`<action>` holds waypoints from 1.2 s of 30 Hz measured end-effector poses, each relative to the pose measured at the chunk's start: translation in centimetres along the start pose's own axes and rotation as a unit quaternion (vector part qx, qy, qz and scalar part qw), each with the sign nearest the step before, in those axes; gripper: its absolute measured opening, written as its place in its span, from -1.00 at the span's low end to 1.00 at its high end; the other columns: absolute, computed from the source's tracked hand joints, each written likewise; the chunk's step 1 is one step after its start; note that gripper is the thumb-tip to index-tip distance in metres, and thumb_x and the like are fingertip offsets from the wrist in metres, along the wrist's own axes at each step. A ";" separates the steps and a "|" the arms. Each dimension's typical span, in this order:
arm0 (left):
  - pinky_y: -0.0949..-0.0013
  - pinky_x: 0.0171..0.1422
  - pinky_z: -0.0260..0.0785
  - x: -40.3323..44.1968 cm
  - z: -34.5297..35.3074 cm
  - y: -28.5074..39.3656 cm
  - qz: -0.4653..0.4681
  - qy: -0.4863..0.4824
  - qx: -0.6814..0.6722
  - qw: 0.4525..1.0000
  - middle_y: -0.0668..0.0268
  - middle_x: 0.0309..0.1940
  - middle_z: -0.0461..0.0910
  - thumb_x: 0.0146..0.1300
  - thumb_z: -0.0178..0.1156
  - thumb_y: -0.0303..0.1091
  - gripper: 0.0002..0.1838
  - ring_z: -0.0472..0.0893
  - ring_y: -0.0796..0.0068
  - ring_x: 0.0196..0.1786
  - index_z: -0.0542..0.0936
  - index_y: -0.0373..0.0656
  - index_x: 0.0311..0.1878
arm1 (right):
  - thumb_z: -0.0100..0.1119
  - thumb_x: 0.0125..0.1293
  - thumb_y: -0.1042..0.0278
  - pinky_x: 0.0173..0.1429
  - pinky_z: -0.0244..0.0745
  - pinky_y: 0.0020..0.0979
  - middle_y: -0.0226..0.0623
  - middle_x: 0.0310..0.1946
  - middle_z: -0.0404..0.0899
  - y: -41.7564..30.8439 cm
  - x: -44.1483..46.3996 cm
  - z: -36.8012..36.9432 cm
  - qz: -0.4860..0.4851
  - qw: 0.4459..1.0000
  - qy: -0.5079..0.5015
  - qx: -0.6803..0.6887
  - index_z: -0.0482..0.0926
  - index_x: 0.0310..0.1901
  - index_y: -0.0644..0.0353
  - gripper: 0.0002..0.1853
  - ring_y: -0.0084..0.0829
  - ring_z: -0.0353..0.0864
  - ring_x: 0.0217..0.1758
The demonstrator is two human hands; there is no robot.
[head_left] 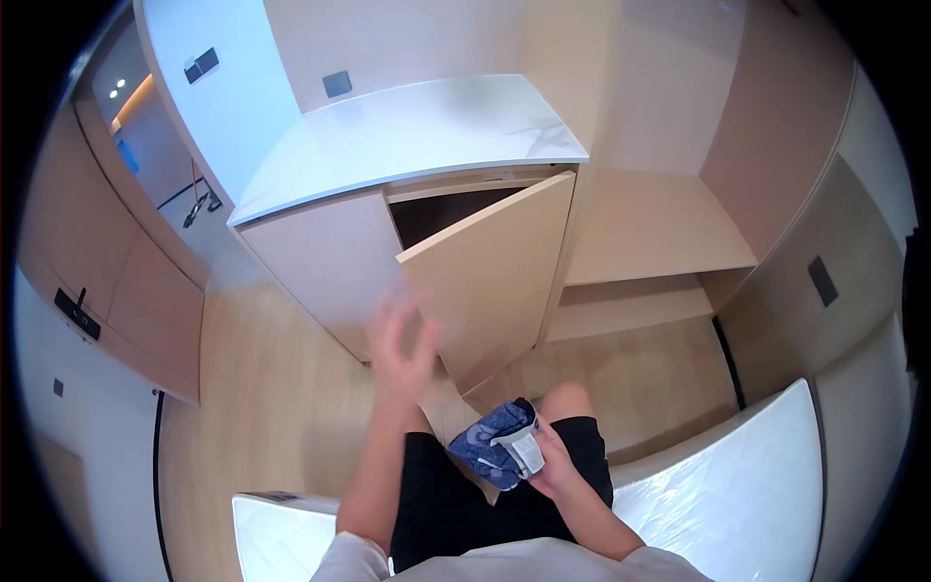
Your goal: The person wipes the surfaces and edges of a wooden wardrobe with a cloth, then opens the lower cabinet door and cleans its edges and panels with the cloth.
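Note:
A bundle of blue patterned cloth [485, 446] with a white label is held in my right hand [553, 461], above my lap. My left hand [402, 335] is raised with its fingers apart, blurred by motion, near the free edge of a light wood cabinet door [495, 281]. That door stands partly open, and a dark interior [446, 218] shows behind its top edge. Whether my left fingers touch the door cannot be told. The neighbouring cabinet door [320, 257] is closed.
A white marble-look top [417, 126] covers the cabinet. To its right is a wooden shelf [650, 223]. A plastic-wrapped white mattress [727, 495] lies beneath me. At the left stands a wooden door [116, 242] with a black handle.

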State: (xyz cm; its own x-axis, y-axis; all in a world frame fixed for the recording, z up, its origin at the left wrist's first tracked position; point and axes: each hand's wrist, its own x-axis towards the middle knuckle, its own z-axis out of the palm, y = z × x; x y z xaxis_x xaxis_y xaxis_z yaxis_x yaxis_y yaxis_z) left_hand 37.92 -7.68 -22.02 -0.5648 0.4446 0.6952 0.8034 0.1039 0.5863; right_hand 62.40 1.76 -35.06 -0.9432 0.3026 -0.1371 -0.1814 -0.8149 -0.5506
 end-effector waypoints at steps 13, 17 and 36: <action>0.02 0.25 0.51 16.5 2.3 -3.3 -0.184 -0.383 0.294 0.856 0.02 -0.04 0.76 0.60 -0.19 0.24 -0.30 0.70 -0.06 0.11 0.71 -0.21 0.11 | 0.05 0.62 0.32 0.47 0.46 -0.17 -0.25 0.37 0.50 -7.4 5.7 -3.5 -0.277 0.931 0.226 -0.068 0.29 0.53 0.08 -0.48 -0.28 0.52 0.41; -0.06 0.32 0.46 15.7 4.4 -1.7 -0.144 -0.400 0.312 0.849 -0.01 0.08 0.72 0.61 -0.34 0.27 -0.22 0.66 -0.11 0.19 0.71 -0.17 0.16 | 0.10 0.64 0.21 0.50 0.37 -0.28 -0.26 0.44 0.41 -15.7 16.1 -2.0 -0.444 0.859 0.242 -0.082 0.26 0.55 0.16 -0.43 -0.37 0.44 0.45; 0.31 0.64 0.11 7.5 6.2 -1.8 -0.352 -0.298 -0.568 0.681 0.24 0.65 0.22 0.55 0.02 -0.29 -0.29 0.29 0.36 0.60 0.13 -0.11 0.70 | 0.25 0.27 0.52 0.63 0.13 0.00 0.05 0.53 0.34 3.3 15.5 3.8 -0.497 0.724 0.166 -0.448 0.53 0.28 0.28 -0.49 0.10 0.31 0.58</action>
State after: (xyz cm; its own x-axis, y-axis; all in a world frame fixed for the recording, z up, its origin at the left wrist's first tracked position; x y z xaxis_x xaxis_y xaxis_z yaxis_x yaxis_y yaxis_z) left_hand 33.39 0.98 -20.41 -0.2855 0.9582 -0.0193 -0.4839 -0.1267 0.8659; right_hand 46.08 1.87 -35.89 -0.3237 0.7431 0.5858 -0.3308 0.4911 -0.8058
